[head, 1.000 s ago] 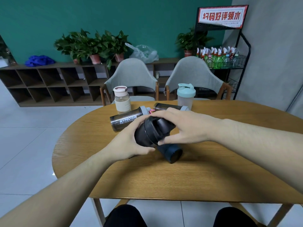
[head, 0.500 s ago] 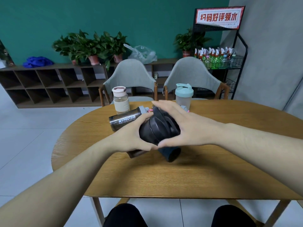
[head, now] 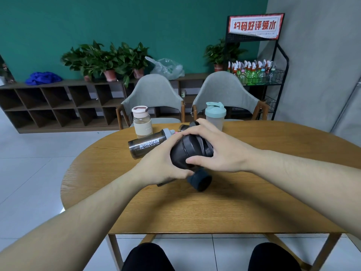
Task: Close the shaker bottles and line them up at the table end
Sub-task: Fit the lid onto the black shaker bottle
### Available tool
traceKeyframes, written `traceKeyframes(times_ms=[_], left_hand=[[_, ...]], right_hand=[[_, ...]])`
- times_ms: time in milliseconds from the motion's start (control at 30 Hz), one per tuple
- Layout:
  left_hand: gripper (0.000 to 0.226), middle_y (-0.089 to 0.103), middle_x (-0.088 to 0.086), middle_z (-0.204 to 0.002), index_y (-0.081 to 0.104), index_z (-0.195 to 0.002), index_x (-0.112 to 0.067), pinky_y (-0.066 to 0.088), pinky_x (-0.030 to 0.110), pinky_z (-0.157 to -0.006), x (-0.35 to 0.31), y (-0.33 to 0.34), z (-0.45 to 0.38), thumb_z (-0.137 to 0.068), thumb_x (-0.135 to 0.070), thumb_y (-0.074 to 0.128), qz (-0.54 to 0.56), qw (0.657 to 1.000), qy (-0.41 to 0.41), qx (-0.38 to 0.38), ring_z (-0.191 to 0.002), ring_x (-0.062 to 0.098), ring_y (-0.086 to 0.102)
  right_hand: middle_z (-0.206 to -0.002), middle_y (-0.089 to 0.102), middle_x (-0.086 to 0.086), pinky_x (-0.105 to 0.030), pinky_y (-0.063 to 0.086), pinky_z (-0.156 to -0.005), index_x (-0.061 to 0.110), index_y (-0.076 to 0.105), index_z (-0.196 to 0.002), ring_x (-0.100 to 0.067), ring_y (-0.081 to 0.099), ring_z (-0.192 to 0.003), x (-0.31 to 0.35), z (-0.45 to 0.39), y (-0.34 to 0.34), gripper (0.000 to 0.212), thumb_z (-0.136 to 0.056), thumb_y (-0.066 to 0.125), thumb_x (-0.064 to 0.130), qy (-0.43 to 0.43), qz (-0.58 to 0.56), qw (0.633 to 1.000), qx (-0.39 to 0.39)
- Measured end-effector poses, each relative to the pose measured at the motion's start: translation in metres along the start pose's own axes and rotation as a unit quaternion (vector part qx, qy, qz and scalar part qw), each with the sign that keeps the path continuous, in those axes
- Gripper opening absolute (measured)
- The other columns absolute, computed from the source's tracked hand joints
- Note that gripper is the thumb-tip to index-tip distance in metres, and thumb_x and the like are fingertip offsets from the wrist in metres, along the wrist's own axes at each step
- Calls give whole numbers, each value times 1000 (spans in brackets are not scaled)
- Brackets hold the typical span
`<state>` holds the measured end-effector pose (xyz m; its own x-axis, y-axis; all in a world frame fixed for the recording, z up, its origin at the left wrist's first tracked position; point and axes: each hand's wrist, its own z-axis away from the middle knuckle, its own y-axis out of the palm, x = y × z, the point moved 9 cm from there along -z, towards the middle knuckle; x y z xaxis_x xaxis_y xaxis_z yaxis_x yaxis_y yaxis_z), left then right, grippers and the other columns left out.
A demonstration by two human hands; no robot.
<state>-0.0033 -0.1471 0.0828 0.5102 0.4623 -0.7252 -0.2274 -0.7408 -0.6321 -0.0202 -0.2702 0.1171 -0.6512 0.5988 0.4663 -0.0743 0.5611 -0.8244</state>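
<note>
While we hold the black shaker bottle [head: 192, 153] lifted just above the tabletop [head: 224, 208], its long axis tilts from our lower left toward the upper right, with the lid end pointing up and away from us. Our left hand [head: 162, 165] wraps the body from below and the left, and our right hand [head: 216, 151] is cupped over the lid end, thumb pressed on the near side; both hands are clamped on this one bottle, and they nearly meet around it. We judge the coming move to be a twist or press of the lid, so the right hand does the work while the left braces; whether the lid is fully seated we cannot tell.

Just below the held bottle a dark blue bottle [head: 201, 179] lies on its side, its round end facing us. Behind our left hand a smoky bottle [head: 146, 145] also lies on its side, reading "MYPROTEIN" with "FUEL YOUR AMBITION" beneath. Another lying bottle [head: 184, 127] is mostly hidden behind our fingers. At the far edge stand a pink-capped bottle [head: 141, 122] and a mint-lidded shaker [head: 215, 115], well apart. A red-and-white sign [head: 255, 25] on the rack carries Chinese characters.
</note>
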Motion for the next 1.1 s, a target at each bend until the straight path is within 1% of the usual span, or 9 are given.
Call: traceKeyframes(times_ms=[133,267,400,500,600,700,733,833,1100], left_hand=[[94,63,-13,-125,36,-147,-45,54,41,-94,-9,0,2,-64,-48,80,-110,992,3,-64,-112,12,63],[96,63,-9,-128,33,-150,-42,53,43,-95,-14,7,2,-67,-49,81,-131,988,22,-73,-114,15,62],[98,62,-11,-132,29,-149,-46,52,41,-99,-18,8,1,-67,-47,83,-134,987,29,-80,-118,13,61],[99,62,-9,-131,29,-150,-45,52,41,-97,-24,8,0,-66,-49,81,-154,983,46,-88,-116,14,60],[98,59,-9,-136,31,-149,-42,52,43,-99,-26,6,-5,-65,-48,82,-132,987,46,-82,-121,15,59],[102,58,-12,-138,33,-150,-40,52,41,-102,-28,-2,-13,-63,-47,87,-88,990,37,-106,-124,11,58],[102,58,-13,-139,33,-149,-41,52,40,-103,-28,-4,-16,-62,-48,88,-68,990,31,-116,-124,9,58],[102,58,-13,-139,33,-148,-39,51,37,-104,-32,-5,-24,-63,-51,89,-22,989,16,-146,-126,8,58],[97,61,-10,-136,31,-150,-33,51,38,-104,-49,20,-35,-68,-31,83,25,984,4,-179,-124,13,59]], right_hand=[[-116,38,21,-15,42,-91,33,48,-138,4,48,-112,-4,0,-6,59,-87,72,46,5,-11,999,-35],[-128,42,13,-6,36,-93,34,48,-138,8,41,-111,-10,5,-10,57,-88,74,43,35,-31,999,-22],[-117,42,20,-26,45,-96,36,49,-136,-3,50,-116,-12,8,-12,59,-84,73,50,52,-32,998,-28],[-124,40,17,-17,41,-95,38,48,-138,2,48,-115,-9,13,-18,61,-84,76,46,65,-31,997,-32],[-143,32,16,-24,39,-110,47,32,-149,5,39,-127,-12,20,-27,88,-78,84,44,102,-54,991,-66],[-148,25,14,-7,42,-94,40,12,-158,31,39,-111,-20,28,-38,115,-74,90,29,146,-182,960,-155],[-152,26,11,-8,44,-92,38,7,-159,26,45,-113,-24,31,-38,120,-74,90,28,166,-235,941,-177],[-159,36,2,-44,47,-106,46,3,-158,-12,51,-131,-38,39,-21,133,-59,93,46,233,-359,883,-195],[-121,64,15,-49,56,-92,37,37,-132,-12,64,-109,-44,41,-12,83,-68,90,42,272,-409,825,-278]])
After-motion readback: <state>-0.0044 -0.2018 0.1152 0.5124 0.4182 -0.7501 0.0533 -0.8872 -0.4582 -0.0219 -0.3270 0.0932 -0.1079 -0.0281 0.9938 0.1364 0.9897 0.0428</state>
